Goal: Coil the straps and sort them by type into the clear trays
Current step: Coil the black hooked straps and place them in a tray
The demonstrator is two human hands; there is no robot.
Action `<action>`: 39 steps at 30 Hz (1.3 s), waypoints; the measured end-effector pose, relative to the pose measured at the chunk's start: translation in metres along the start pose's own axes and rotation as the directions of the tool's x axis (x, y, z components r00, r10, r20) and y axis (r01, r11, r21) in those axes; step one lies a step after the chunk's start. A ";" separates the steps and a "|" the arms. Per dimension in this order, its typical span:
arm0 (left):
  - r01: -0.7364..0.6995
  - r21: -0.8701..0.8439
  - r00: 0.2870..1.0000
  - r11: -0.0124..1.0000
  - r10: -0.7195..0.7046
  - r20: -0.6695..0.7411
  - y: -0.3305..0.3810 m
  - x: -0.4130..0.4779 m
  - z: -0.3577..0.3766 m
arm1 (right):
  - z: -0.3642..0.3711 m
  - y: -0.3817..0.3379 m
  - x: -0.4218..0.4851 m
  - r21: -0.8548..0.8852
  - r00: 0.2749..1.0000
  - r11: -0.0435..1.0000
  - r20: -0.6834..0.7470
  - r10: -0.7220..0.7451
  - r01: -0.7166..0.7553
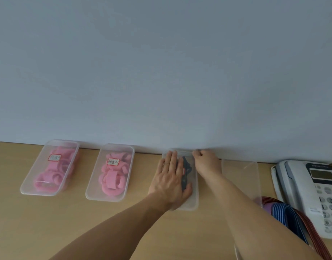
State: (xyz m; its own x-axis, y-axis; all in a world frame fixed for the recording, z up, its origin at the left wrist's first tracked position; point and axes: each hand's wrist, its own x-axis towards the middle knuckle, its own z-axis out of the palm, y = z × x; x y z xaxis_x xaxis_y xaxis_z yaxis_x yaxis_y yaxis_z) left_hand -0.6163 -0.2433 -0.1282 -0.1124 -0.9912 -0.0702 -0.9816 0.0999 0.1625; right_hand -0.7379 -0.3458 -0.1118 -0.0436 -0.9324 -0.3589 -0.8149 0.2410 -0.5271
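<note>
Third clear tray [191, 201] of dark straps [186, 170], long axis running toward the wall, left hand [169, 182] flat with fingers spread on it, right hand [206, 159] curled at its far edge (grip unclear), two pink-strap trays [50, 167] left, telephone [311, 194] right on the tabletop [48, 222]

A pale corded telephone [311, 196] with a small grey display and a keypad is seen at the right edge of the wooden bench [48, 222]. The bench's far edge is met by a plain blue-grey wall [161, 72].
</note>
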 end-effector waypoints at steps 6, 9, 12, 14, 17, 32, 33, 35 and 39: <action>0.053 -0.027 0.998 0.998 -0.052 0.028 -0.001 0.001 0.003 | 0.004 0.007 -0.020 0.137 0.999 0.990 0.041 0.027 -0.032; 0.062 -0.016 0.997 0.998 -0.062 0.039 -0.001 0.002 0.005 | 0.011 0.021 -0.043 0.147 1.000 0.989 0.012 0.007 -0.008; 0.065 -0.018 0.997 0.998 -0.064 0.050 0.000 0.003 0.002 | 0.011 0.022 -0.049 0.147 1.000 0.989 -0.012 -0.023 0.025; 0.062 -0.013 0.997 0.998 -0.061 0.053 0.000 0.002 0.000 | 0.006 0.019 -0.049 0.164 1.000 0.986 0.009 -0.027 0.025; 0.062 -0.001 0.996 0.998 -0.062 0.059 0.001 0.002 -0.003 | 0.007 0.031 -0.064 0.158 0.997 0.986 0.050 -0.058 0.049; 0.057 0.026 0.997 0.998 -0.058 0.043 -0.007 0.007 -0.006 | 0.015 0.057 -0.107 0.501 0.976 0.861 0.216 -0.026 -0.088; 0.061 0.024 0.997 0.998 -0.062 0.036 -0.006 0.007 -0.006 | 0.015 0.058 -0.105 0.527 0.977 0.845 0.211 -0.025 -0.092; 0.062 0.023 0.998 0.998 -0.062 0.033 -0.006 0.007 -0.007 | 0.014 0.057 -0.103 0.537 0.979 0.839 0.200 -0.031 -0.083; 0.067 0.028 0.997 0.997 -0.068 0.028 -0.005 0.007 -0.010 | 0.013 0.055 -0.105 0.522 0.982 0.851 0.185 -0.044 -0.060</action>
State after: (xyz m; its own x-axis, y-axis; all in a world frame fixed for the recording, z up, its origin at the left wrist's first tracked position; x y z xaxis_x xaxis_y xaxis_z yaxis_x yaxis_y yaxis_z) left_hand -0.6108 -0.2511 -0.1200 -0.0496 -0.9928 -0.1086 -0.9909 0.0353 0.1299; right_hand -0.7710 -0.2312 -0.1129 0.0995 -0.8763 -0.4714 -0.3895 0.4017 -0.8288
